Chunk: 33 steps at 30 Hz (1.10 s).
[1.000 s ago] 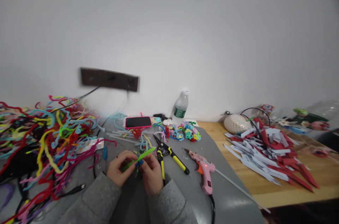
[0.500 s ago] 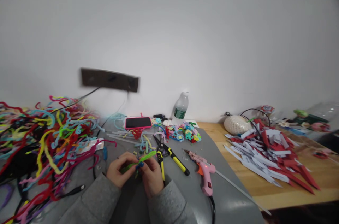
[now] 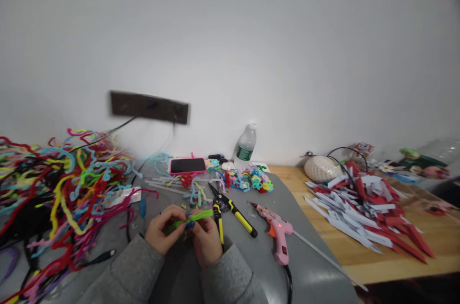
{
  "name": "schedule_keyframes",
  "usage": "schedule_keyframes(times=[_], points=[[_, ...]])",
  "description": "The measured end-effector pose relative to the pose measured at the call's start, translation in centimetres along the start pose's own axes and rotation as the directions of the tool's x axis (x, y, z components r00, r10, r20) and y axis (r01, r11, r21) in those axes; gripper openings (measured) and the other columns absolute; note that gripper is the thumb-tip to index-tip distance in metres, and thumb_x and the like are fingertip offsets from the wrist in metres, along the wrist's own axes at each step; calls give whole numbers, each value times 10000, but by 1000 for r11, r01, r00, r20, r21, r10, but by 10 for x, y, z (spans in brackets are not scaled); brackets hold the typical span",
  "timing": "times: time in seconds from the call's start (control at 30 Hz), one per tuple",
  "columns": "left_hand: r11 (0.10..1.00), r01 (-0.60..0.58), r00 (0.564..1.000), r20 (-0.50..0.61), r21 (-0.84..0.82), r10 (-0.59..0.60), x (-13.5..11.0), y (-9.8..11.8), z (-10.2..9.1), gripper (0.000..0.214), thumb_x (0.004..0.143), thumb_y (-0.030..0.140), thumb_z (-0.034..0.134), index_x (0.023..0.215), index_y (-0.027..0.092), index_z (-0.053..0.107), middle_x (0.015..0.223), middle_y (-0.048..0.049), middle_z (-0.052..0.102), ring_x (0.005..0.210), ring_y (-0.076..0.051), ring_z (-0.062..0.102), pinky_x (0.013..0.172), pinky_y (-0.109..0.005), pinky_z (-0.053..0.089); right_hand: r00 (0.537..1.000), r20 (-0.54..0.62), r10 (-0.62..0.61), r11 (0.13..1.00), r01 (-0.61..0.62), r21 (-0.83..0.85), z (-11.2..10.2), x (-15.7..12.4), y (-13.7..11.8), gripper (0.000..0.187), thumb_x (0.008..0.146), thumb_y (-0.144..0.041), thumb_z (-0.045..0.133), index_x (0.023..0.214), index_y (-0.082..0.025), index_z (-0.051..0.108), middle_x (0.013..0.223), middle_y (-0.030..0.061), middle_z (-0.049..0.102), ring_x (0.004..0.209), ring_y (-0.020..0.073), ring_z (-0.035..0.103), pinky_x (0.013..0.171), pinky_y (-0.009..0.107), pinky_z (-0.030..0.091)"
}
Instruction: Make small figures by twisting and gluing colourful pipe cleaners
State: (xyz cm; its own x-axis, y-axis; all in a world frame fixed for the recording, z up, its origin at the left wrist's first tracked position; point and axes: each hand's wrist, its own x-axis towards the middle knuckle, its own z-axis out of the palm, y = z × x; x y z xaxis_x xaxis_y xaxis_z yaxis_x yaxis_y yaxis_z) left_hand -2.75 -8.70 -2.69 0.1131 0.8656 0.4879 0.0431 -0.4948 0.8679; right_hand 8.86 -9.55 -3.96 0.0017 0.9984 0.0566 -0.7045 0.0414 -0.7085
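One pipe-cleaner pile (image 3: 61, 189), left; one paper-strip heap (image 3: 366, 203), right; one pair of cutters (image 3: 232, 210); one glue gun (image 3: 277, 236); one bottle (image 3: 245, 146), contents unclear. Fingers of my left hand (image 3: 163, 231) and right hand (image 3: 207, 242) both pinch one green pipe cleaner (image 3: 197, 216), just above the surface (image 3: 316, 275).

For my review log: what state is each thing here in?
green pipe cleaner: pinched between both hands.
left hand: closed on it.
right hand: closed on it.
cutters: lying flat, handles spread.
glue gun: on its side, red light apparently lit.
phone: face up, screen dark.
water bottle: upright, capped.
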Motion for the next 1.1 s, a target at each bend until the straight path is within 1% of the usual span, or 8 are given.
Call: schedule_keyframes(times=[0.07, 0.27, 0.43, 0.53, 0.7, 0.8, 1.0, 1.1], points=[[1000, -5, 1000, 1, -4, 5, 0, 0, 1, 34, 718, 190, 565, 720, 168, 591, 714, -24, 562, 688, -154, 550, 619, -233, 411, 1000, 7, -11, 1000, 11, -7, -1, 0, 0, 155, 531, -246, 779, 639, -198, 677, 618, -26, 578, 576, 108, 485, 538, 208, 374], [1000, -5, 1000, 4, 26, 5, 1, 0, 0, 84, 723, 228, 570, 750, 155, 603, 742, -48, 569, 722, -174, 563, 637, -255, 434, 1000, 7, -31, 999, 31, -21, -2, 1, 2, 152, 544, -248, 770, 653, -202, 675, 635, -19, 573, 599, 118, 487, 563, 221, 383], [990, -78, 992, 112, 116, 65, 4, 1, -6, 94, 732, 180, 558, 800, 154, 618, 763, -68, 592, 748, -189, 584, 651, -272, 467, 999, -21, -25, 999, 25, -36, -3, 0, 3, 170, 535, -275, 771, 649, -196, 672, 645, -16, 579, 604, 124, 499, 568, 231, 394], [984, -103, 988, 127, 145, 85, 5, 0, -8, 108, 729, 189, 559, 807, 152, 624, 766, -78, 605, 755, -202, 592, 654, -286, 479, 999, -40, -10, 999, 8, -48, -4, 0, 3, 181, 544, -283, 763, 667, -190, 668, 664, -10, 591, 618, 133, 513, 580, 243, 403], [987, -71, 988, 149, 141, 50, 4, -5, -10, 127, 730, 204, 557, 819, 150, 629, 798, -91, 607, 773, -212, 593, 645, -286, 487, 999, -43, 6, 999, -8, -52, -5, 1, 4, 169, 573, -281, 748, 686, -181, 669, 647, -16, 600, 605, 120, 508, 567, 223, 388], [987, -73, 985, 164, 141, 50, 3, -7, -11, 113, 728, 195, 559, 812, 151, 621, 798, -88, 597, 786, -213, 586, 655, -287, 482, 999, -37, 10, 999, -12, -41, -6, 1, 5, 168, 577, -279, 747, 690, -180, 673, 644, -18, 605, 602, 115, 508, 570, 219, 385], [988, -50, 982, 190, 143, 22, 4, -4, -11, 84, 734, 193, 557, 796, 150, 593, 789, -77, 581, 777, -207, 577, 659, -288, 467, 999, -36, 10, 999, -12, -40, -7, 0, 6, 164, 572, -272, 752, 683, -180, 673, 628, -22, 602, 584, 107, 498, 563, 213, 381], [991, -46, 984, 178, 127, 23, 4, -4, -10, 85, 736, 205, 559, 794, 153, 594, 778, -70, 576, 758, -199, 575, 640, -277, 464, 999, -40, 9, 999, -11, -47, -7, 0, 5, 167, 573, -274, 751, 682, -178, 669, 630, -22, 596, 586, 108, 495, 563, 213, 382]])
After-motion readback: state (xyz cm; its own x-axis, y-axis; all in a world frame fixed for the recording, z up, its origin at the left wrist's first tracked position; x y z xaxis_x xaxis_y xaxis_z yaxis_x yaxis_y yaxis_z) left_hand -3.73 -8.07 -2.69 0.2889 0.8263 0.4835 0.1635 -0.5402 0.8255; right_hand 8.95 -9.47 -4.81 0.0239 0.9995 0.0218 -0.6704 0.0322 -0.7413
